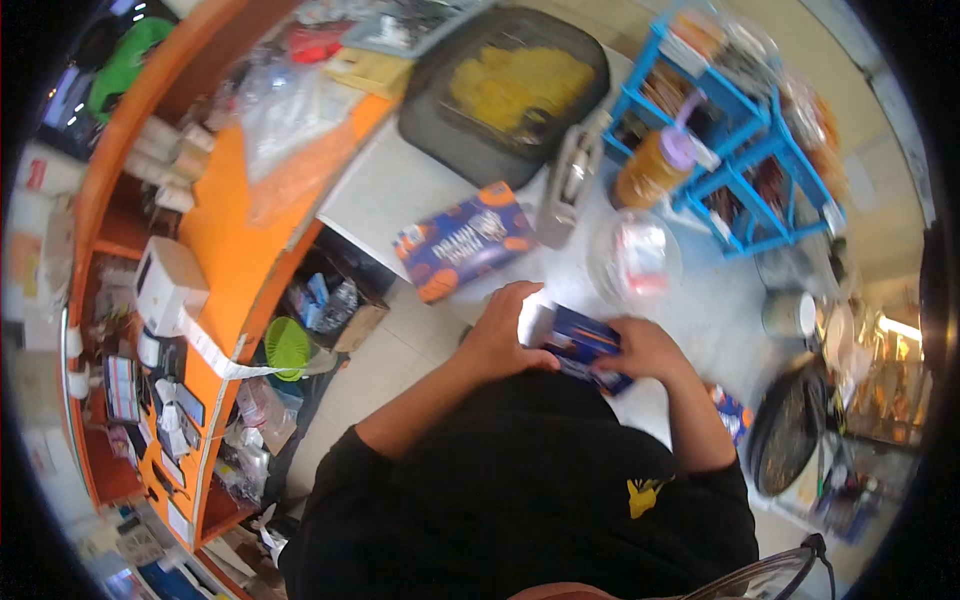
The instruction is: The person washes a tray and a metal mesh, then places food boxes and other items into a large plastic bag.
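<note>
Close to my body, my right hand point(649, 349) grips the right end of a small blue printed carton point(581, 337). My left hand point(502, 330) is at its left, fingers curved apart around a bright white area; whether it touches the carton is unclear. Beyond my hands, a blue and orange printed box point(466, 241) lies flat on the white table point(367, 195). A tape dispenser point(571, 180) stands right of that box. Nearer the carton is a round clear plastic container point(635, 259) with a white and red item inside.
A dark tray point(427, 120) holds yellow food. Blue plastic baskets point(739, 157) and a lilac-lidded jar point(649, 169) stand at the back right. At left, an orange counter point(217, 217) carries a white printer point(169, 285). A round black pan-like object point(787, 431) is at right.
</note>
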Action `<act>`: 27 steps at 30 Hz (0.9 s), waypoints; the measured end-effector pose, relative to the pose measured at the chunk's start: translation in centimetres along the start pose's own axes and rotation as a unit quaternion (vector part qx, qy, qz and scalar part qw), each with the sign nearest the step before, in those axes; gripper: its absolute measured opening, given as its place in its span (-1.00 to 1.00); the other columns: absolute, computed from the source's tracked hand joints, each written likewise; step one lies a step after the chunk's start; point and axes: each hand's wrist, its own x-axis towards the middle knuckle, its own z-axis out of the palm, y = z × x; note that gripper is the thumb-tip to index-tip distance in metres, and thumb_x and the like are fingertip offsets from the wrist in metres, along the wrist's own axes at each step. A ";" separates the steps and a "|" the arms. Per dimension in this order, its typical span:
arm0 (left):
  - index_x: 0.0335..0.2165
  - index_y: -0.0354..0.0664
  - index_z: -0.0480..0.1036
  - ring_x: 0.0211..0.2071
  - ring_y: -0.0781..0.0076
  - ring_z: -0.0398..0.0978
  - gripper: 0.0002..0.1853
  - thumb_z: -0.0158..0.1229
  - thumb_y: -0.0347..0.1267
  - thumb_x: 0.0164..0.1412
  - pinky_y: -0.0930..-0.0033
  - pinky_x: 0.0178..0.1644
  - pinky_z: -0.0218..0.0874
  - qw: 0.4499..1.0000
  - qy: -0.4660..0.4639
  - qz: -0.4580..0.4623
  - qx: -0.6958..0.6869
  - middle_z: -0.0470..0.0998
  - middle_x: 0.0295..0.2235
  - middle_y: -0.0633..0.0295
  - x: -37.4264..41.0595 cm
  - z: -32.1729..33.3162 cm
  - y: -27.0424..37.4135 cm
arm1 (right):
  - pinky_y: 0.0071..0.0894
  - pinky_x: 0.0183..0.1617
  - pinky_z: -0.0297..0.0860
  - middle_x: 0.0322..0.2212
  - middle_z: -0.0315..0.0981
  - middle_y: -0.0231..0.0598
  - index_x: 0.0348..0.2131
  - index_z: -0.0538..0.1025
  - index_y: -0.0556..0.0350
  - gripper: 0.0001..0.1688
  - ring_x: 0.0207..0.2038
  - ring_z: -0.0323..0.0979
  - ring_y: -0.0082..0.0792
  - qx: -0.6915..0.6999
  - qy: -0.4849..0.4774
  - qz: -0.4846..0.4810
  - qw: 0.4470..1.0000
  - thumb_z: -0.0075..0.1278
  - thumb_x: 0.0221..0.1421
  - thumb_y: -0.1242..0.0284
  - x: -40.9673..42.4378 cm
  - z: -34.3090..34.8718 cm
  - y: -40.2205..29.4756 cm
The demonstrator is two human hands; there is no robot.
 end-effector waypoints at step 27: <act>-0.06 -0.33 0.27 -0.04 0.15 0.28 -0.46 0.32 -0.45 0.00 0.25 0.07 0.16 0.912 0.334 -0.218 -0.096 0.27 -0.11 0.02 -0.2 -9.5 -8.2 | -0.42 -0.06 0.34 -0.16 0.51 -0.11 -0.12 0.52 0.16 -0.68 -0.13 0.47 -0.31 0.102 0.367 -0.109 0.918 0.04 0.16 0.36 15.6 3.2 -4.4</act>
